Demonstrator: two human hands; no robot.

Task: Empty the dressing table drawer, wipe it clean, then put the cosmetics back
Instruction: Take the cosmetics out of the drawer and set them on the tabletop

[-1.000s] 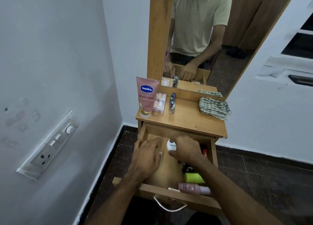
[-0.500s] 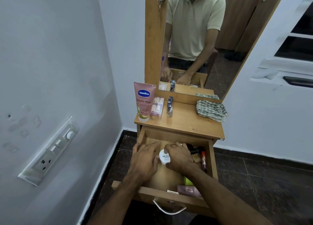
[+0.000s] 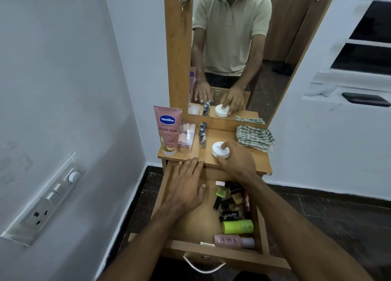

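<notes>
While right hand (image 3: pixel 237 161) sets white round jar (image 3: pixel 220 149) on dressing table top (image 3: pixel 249 164), fingers curled over its near rim, left hand (image 3: pixel 187 185) hovers flat, fingers straight and together, over open drawer (image 3: pixel 190 223). Drawer not yet emptied: green bottle (image 3: pixel 238 227), pink bottle (image 3: pixel 233 240), small polishes crowd right side. Risks: jar released near front edge could slide off into drawer; hand pulling back could knock upright nail polish bottles (image 3: pixel 202 135) or Vaseline tube (image 3: pixel 168 130); top filling up, checked cloth (image 3: pixel 255 138) may get buried.

The pink tube (image 3: pixel 167 130) reads "Vaseline", "Gluta-Hya" and "10X".
</notes>
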